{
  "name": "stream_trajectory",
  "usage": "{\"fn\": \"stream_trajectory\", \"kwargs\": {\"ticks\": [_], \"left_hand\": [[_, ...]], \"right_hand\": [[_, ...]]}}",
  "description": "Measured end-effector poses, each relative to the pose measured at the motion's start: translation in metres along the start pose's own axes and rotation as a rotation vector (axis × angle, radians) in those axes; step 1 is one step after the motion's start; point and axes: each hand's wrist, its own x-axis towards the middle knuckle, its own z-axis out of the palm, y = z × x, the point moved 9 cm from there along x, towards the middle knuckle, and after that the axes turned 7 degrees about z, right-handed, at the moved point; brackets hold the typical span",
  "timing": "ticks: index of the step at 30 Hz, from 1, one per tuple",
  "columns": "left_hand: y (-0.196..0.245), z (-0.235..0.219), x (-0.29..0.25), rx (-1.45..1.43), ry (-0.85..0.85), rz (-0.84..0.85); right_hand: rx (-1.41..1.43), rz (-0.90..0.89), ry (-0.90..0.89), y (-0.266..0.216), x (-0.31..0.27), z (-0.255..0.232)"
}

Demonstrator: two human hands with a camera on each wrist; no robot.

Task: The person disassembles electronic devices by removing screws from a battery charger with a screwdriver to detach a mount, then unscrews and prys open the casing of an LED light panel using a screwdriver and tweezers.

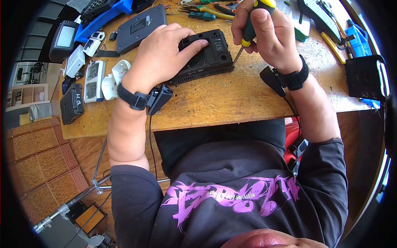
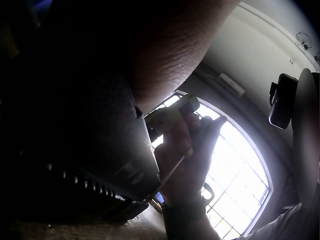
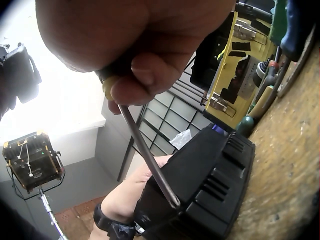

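A black plastic electronic device (image 1: 213, 56) with a vented side lies on the wooden table. My left hand (image 1: 161, 51) holds it, the thumb stretched over its upper face and the fingers towards its far side. In my right hand (image 1: 271, 35) is a screwdriver (image 1: 249, 32) with a green and yellow handle, gripped with the thumb along it. Its metal shaft (image 3: 146, 152) slants down, and the tip sits right at a corner of the black device (image 3: 192, 172) in the right wrist view. The left wrist view is dark, with the shaft (image 2: 171, 174) meeting the device's near corner.
A flat grey device (image 1: 140, 28) lies beyond my left hand. White plastic housings (image 1: 94, 80) and a black box (image 1: 72, 103) stand at the left. Pliers (image 1: 202, 15) and other tools lie at the back. A black case (image 1: 366, 76) sits at the right edge.
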Motion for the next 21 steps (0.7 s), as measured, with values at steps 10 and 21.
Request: {"fn": "stream_trajectory", "kwargs": {"ticks": [10, 21], "left_hand": [[0.001, 0.0, 0.0, 0.007, -0.01, -0.009], [0.001, -0.002, -0.001, 0.019, 0.008, -0.009]], "right_hand": [[-0.061, -0.056, -0.04, -0.001, 0.003, 0.004], [0.023, 0.121, -0.008, 0.004, 0.001, 0.003]]}}
